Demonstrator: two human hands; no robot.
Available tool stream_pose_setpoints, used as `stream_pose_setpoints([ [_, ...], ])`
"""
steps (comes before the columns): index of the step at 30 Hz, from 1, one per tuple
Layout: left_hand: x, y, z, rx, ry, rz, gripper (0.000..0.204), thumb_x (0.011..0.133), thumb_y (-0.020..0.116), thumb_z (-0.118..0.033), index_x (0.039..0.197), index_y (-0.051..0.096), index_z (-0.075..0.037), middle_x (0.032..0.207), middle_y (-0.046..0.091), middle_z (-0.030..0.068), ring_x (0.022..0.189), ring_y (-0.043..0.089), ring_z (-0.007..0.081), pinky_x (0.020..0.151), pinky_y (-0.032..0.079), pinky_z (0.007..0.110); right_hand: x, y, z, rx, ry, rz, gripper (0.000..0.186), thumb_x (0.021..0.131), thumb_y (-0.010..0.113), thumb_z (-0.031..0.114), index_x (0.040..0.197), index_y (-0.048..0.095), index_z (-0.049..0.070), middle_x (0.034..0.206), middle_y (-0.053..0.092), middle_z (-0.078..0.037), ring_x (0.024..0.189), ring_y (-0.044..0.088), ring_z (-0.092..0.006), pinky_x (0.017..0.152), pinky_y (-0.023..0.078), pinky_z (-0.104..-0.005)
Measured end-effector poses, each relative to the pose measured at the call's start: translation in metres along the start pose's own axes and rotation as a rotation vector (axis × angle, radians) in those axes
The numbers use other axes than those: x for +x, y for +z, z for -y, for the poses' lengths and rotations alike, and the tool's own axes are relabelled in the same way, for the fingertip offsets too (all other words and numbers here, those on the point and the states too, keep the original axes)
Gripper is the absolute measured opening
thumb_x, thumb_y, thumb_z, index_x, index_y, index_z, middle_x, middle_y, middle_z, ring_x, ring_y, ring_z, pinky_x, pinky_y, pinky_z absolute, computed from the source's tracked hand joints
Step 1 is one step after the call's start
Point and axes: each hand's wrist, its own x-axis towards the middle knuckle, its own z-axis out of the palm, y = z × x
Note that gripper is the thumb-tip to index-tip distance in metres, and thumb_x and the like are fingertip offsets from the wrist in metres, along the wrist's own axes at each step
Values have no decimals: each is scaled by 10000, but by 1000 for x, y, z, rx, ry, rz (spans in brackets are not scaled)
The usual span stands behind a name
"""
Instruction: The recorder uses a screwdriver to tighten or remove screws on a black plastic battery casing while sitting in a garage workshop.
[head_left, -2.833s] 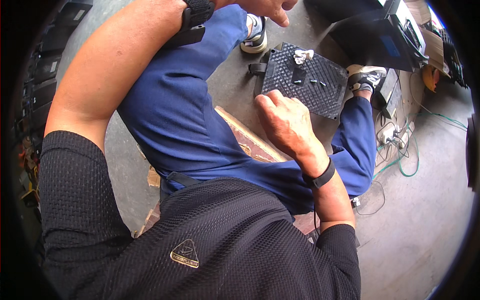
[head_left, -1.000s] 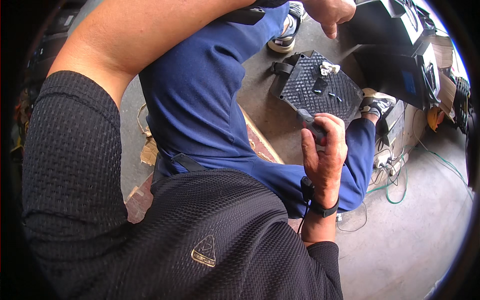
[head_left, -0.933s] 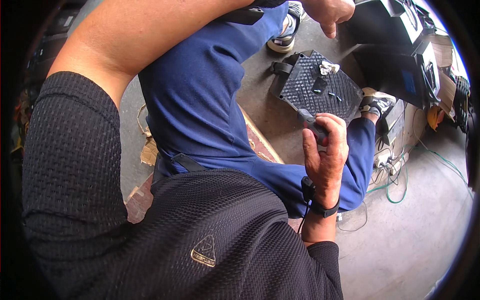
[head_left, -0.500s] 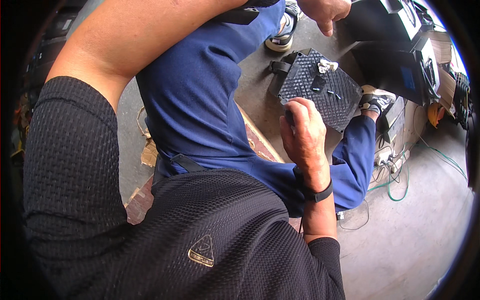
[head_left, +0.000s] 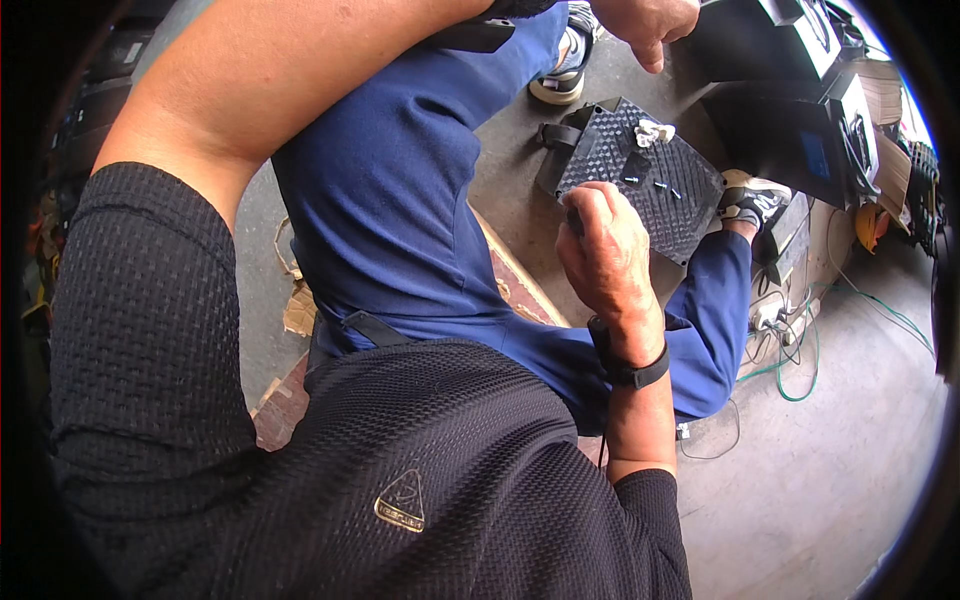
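My right hand (head_left: 608,250) is closed round a small dark object (head_left: 574,222), mostly hidden by the fingers; its kind cannot be made out. The hand is above the near left edge of a black box-like piece (head_left: 675,215) with a checkered top, on the floor between my feet. Several small screws (head_left: 661,185) and a crumpled white scrap (head_left: 654,132) lie on that top. At the upper edge, my left hand (head_left: 648,25) is partly cut off, with one finger stretched downward. Nothing shows in it, and it is apart from the checkered piece.
Black cases (head_left: 785,135) stand at the upper right, near brown cardboard (head_left: 890,160). A white power strip (head_left: 768,310) with green cable (head_left: 812,365) lies right of my leg. A wooden board (head_left: 520,280) is below my legs. My shoes (head_left: 755,198) flank the checkered piece.
My right hand has moved slightly up and left, and its wrist has turned a little. My left hand has barely shifted. The screws and white scrap stay in place.
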Motion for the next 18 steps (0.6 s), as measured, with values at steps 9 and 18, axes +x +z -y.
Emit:
stream_pose_setpoints([
  [9,5,-1,-4,8,18,11,507,819,775,-350,1121,682,46,1012,721,231,985,690,352,871,543,429,-2,-4,0,-9,-25,78,313,703,689,4,1003,626,64,1003,635,-115,898,607,-334,801,497,-427],
  [18,22,1,-16,9,64,19,502,818,775,-350,1112,686,47,1006,721,231,980,692,352,868,545,429,-6,4,5,-93,56,24,277,744,706,31,1011,636,58,982,633,-111,859,614,-314,770,502,-416],
])
